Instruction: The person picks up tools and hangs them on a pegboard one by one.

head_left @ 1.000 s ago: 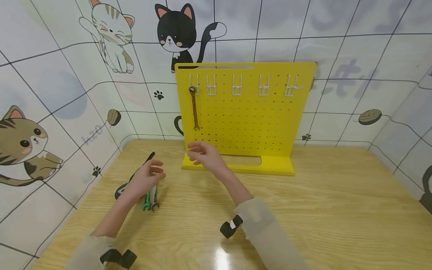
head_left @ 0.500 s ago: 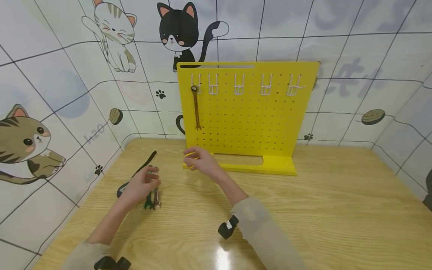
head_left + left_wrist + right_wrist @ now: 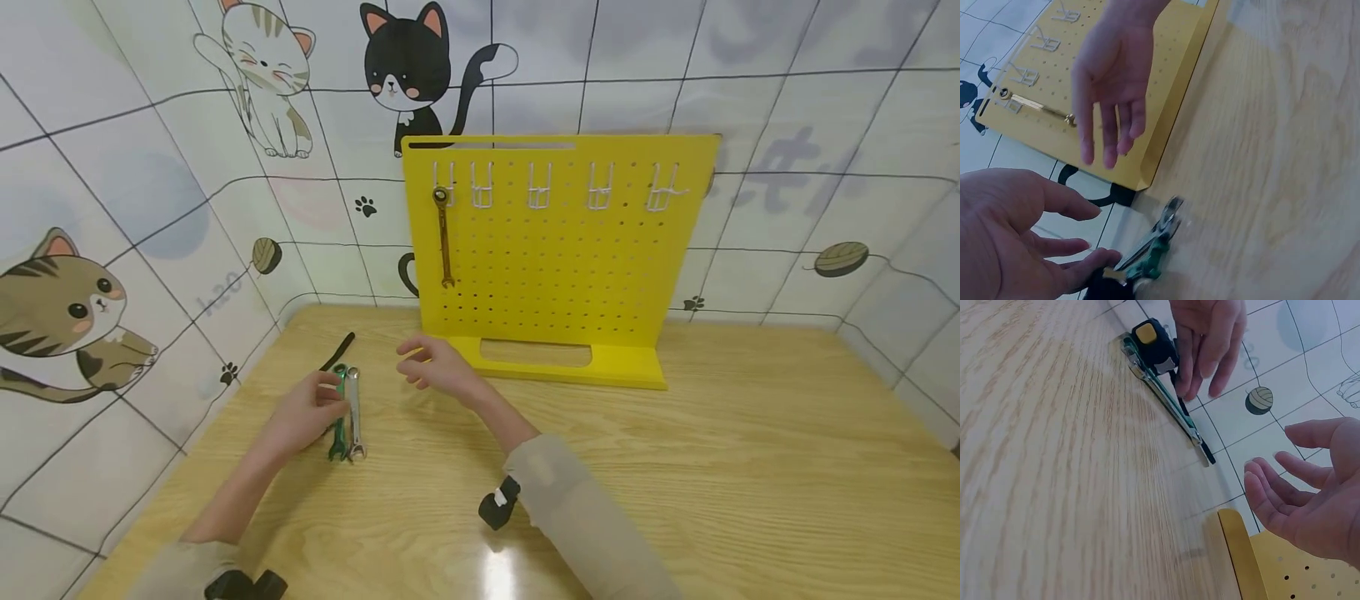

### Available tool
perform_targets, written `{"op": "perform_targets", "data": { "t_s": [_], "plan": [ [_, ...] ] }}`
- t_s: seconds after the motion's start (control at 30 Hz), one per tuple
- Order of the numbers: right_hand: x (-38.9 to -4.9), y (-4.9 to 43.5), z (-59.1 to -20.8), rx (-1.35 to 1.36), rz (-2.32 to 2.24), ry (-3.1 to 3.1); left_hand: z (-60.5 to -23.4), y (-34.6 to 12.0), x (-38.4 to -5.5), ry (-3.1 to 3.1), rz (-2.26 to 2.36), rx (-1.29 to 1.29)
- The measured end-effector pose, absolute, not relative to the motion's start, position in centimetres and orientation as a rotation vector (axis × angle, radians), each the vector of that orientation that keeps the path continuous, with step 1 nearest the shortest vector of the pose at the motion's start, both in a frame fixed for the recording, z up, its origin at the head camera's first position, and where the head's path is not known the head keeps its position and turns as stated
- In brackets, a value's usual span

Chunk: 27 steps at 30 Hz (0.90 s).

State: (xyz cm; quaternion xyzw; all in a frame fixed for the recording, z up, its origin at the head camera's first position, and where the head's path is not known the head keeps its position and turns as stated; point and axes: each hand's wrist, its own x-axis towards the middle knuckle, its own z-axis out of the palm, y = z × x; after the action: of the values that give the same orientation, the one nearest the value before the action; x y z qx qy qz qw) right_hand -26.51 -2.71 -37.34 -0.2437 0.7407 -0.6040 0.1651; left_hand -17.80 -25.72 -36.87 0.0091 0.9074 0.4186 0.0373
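My left hand point(image 3: 303, 412), fingers relaxed and empty, hovers beside a green wrench point(image 3: 339, 432) and a silver wrench point(image 3: 356, 417) that lie side by side on the table. In the right wrist view, a black tape measure point(image 3: 1155, 347) with a yellow button lies by these wrenches; in the head view my left hand mostly covers it, though its black strap point(image 3: 341, 350) shows. My right hand point(image 3: 438, 367), also empty with loosely bent fingers, is held in front of the lower left corner of a yellow pegboard point(image 3: 555, 267). A bronze-coloured wrench point(image 3: 444, 237) hangs there from the leftmost hook.
Several white wire hooks point(image 3: 539, 187) line the upper part of the pegboard. Its yellow base point(image 3: 626, 367) stands on the wooden table point(image 3: 750, 450). A wall covering with cats and grid lines point(image 3: 787, 167) surrounds the back and left sides.
My right hand has drawn left and slightly down, away from the pegboard. My left hand has shifted off the green and silver wrenches, which now show more. The head view has turned slightly left.
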Motion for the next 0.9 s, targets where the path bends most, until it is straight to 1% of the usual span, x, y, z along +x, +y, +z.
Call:
{"op": "perform_targets", "data": {
  "t_s": [0.27, 0.63, 0.9],
  "plan": [
    [-26.7, -4.2, -37.9, -0.659, -1.674, 2.114, -37.8, -23.7, -17.6, 2.709, 1.387, -0.037],
    [-27.2, -5.8, -38.1, -0.678, -1.603, 2.108, -38.5, -23.9, -17.5, 2.893, 1.172, -0.04],
    [-27.3, -6.1, -38.5, -0.614, -1.583, 2.089, -39.1, -23.3, -17.7, 2.886, 1.128, -0.079]
  ]
}}
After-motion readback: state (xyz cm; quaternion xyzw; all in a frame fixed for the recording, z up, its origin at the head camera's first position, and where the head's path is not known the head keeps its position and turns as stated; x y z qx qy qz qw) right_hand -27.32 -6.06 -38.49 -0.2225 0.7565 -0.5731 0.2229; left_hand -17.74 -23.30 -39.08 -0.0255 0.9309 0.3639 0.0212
